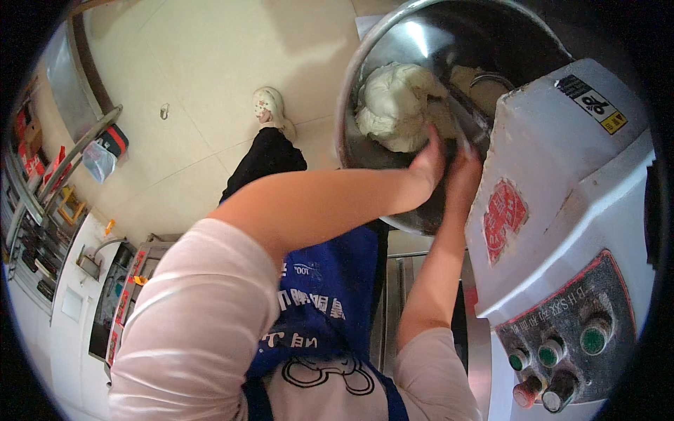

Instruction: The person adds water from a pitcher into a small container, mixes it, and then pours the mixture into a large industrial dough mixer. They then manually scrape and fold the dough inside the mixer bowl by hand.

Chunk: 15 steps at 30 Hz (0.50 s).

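Note:
A large pale lump of dough (394,105) lies against the left side of a steel mixer bowl (344,133). My left hand (428,165) reaches into the bowl and grips the near right edge of the dough, its far fingers partly hidden. Close beside it, my right hand (463,172) is closed next to the mixer's central bar (469,112). A thin whitish strip rises from its fingers; whether that is dough or a tool, I cannot tell. More dough (486,91) sits behind the bar, around the curved metal hook (491,77).
The white mixer head (562,154) overhangs the bowl's right side, with a panel of green, red and black knobs (551,351) nearer me. Tiled floor (189,77) extends left. Metal racks and a counter (77,281) stand at far left, near a plastic bag (100,160).

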Each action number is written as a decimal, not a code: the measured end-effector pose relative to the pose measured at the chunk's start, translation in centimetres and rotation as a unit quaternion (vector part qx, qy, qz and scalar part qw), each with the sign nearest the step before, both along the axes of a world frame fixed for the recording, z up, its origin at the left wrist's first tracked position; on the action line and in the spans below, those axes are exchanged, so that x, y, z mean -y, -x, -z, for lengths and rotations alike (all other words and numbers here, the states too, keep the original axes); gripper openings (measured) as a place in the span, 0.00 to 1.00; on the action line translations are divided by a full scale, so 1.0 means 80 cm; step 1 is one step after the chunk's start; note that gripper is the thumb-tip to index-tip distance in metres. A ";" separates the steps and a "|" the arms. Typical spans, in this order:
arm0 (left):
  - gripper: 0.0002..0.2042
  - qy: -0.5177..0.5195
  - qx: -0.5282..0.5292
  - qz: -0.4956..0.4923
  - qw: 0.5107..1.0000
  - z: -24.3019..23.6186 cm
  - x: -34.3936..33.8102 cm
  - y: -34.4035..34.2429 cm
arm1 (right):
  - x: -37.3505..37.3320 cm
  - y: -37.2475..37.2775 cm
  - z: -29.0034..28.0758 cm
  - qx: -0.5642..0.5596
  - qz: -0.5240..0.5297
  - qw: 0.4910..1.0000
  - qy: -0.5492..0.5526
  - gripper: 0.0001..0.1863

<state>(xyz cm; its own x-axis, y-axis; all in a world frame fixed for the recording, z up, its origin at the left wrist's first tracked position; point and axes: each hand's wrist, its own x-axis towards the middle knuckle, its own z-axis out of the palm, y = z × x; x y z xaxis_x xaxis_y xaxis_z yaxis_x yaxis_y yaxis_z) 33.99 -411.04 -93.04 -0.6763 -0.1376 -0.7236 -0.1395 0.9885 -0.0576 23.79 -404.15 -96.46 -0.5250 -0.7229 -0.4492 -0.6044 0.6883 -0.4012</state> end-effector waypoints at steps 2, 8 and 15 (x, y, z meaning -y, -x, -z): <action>0.32 0.022 -0.134 0.087 0.987 0.047 -0.033 0.023 | -0.036 0.059 0.064 -0.201 0.003 0.975 0.095 0.19; 0.33 0.033 -0.011 0.189 0.981 0.072 -0.001 0.040 | -0.059 0.172 0.159 -0.188 -0.041 0.973 -0.129 0.22; 0.16 -0.237 -0.071 -0.249 0.936 0.132 -0.018 0.038 | -0.070 0.038 0.199 0.031 -0.118 0.968 -0.221 0.21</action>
<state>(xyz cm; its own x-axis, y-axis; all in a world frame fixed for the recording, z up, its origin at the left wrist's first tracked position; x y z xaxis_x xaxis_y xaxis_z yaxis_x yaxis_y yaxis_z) 30.93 -409.63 -103.61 -0.7080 -0.1487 -0.6904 -0.5631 0.7089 0.4248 20.72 -398.54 -112.37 -0.3311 -0.5491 -0.7674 -0.7491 0.6475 -0.1401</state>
